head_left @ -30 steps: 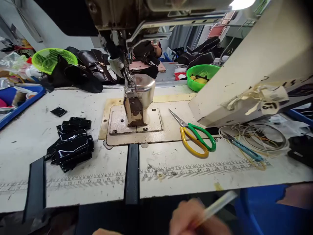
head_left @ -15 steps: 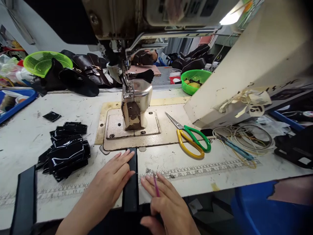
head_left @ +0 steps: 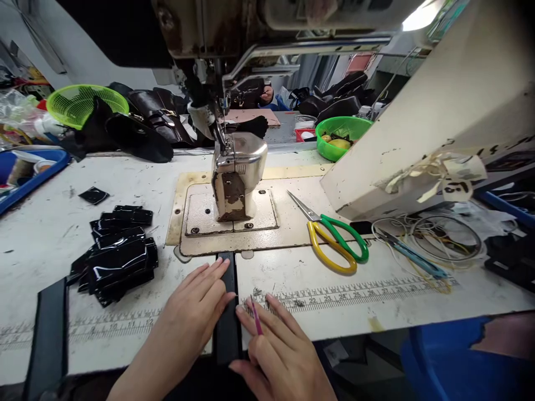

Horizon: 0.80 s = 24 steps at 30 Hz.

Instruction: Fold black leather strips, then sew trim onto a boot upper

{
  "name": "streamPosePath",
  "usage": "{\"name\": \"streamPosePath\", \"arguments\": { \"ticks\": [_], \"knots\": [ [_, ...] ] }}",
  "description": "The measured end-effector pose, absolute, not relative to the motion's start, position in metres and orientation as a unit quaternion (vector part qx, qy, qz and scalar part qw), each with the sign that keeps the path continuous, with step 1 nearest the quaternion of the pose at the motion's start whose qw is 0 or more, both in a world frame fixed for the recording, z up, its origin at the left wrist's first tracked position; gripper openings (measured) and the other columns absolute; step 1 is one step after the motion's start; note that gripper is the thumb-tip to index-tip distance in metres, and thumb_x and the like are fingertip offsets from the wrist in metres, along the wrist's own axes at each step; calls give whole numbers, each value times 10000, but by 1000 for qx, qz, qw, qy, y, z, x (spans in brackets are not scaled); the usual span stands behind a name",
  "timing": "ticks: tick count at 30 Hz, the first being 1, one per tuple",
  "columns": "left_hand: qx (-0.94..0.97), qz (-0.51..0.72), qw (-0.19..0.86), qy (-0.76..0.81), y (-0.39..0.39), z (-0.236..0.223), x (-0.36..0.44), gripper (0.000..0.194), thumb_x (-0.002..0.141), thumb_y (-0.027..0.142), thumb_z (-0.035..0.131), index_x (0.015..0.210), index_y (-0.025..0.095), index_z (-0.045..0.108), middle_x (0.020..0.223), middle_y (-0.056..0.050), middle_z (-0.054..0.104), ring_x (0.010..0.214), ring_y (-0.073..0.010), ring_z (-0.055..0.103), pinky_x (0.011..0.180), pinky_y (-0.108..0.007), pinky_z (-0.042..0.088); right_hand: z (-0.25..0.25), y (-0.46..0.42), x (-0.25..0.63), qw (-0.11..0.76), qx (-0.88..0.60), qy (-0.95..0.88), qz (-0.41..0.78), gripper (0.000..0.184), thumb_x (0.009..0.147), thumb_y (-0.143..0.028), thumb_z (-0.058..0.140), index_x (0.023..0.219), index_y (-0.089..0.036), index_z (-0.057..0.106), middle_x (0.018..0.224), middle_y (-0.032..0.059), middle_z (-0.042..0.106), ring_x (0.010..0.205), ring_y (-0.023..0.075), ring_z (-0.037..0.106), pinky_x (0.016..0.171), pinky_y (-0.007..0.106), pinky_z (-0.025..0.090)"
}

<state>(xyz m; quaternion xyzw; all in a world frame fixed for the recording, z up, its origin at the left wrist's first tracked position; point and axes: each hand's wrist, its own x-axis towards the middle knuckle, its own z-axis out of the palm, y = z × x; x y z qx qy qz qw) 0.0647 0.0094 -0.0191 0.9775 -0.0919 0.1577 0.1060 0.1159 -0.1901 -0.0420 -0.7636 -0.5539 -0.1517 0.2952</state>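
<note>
A narrow black strip lies lengthwise on the table, its far end at the sewing machine's plate. My left hand rests flat along the strip's left side, fingers stretched out and fingertips pressing its far part. On the right, my right hand holds a thin pink pen-like stick between its fingers, tip pointing away from me. Its fingertips touch the table beside the strip, and the thumb is close to the strip's near end. Beyond both hands stands the sewing machine's post, under the needle.
Left are a pile of glossy black pieces and another black strip. Scissors and blue-handled snips lie right, near loose cords. A printed ruler crosses the table. Behind are baskets, black shoe parts and another person's hand.
My right hand has moved slightly left, closer to the strip, with the pink stick still in it. My left hand stays on the strip. The view has shifted a little.
</note>
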Motion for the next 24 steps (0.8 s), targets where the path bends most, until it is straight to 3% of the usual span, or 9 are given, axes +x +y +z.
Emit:
{"name": "streamPosePath", "arguments": {
  "ticks": [8, 11, 15, 18, 21, 24],
  "knots": [
    [976, 127, 161, -74, 10, -17, 57, 207, 1053, 261, 428, 960, 210, 605, 1443, -65, 614, 1356, -201, 561, 1146, -378, 471, -43, -190, 115, 320, -763, -546, -130, 142, 990, -232, 592, 860, -190, 631, 1182, 123, 755, 1170, 287, 692, 1073, 473, 524],
    [972, 115, 184, -86, 9, -15, 55, 213, 1050, 258, 432, 944, 222, 613, 1389, -45, 658, 1324, -186, 590, 1149, -354, 461, -44, -190, 115, 327, -766, -539, -125, 98, 985, -228, 600, 898, -189, 624, 1177, 126, 759, 1168, 293, 695, 1075, 483, 526],
    [970, 122, 186, -98, 8, -16, 55, 233, 1046, 235, 419, 983, 213, 642, 1349, -60, 684, 1276, -192, 630, 1145, -358, 465, -38, -195, 115, 375, -760, -517, -117, 256, 1053, -425, 497, 1030, -196, 610, 1134, 123, 774, 1136, 278, 714, 1095, 464, 513],
    [973, 118, 178, -91, 5, -17, 56, 270, 1050, 251, 410, 890, 213, 624, 1355, -66, 678, 1269, -201, 637, 1146, -371, 460, -27, -201, 118, 490, -771, -403, -55, 481, 1068, -589, 297, 1200, -221, 578, 1076, 98, 754, 1006, 226, 738, 966, 355, 585],
    [976, 119, 165, -81, 2, -17, 58, 287, 1053, 249, 391, 892, 210, 625, 1343, -78, 680, 1256, -215, 647, 1123, -397, 482, -16, -198, 127, 576, -769, -262, 91, 335, 1054, -529, 459, 1161, -257, 623, 1005, 36, 716, 905, 164, 720, 790, 213, 584],
    [976, 127, 156, -78, 0, -17, 60, 306, 1054, 249, 365, 924, 207, 639, 1304, -89, 701, 1221, -230, 670, 1066, -411, 532, -12, -187, 136, 623, -730, -212, 184, 160, 1009, -376, 609, 1008, -238, 690, 928, 4, 726, 851, 142, 715, 752, 179, 562]
  ]
}}
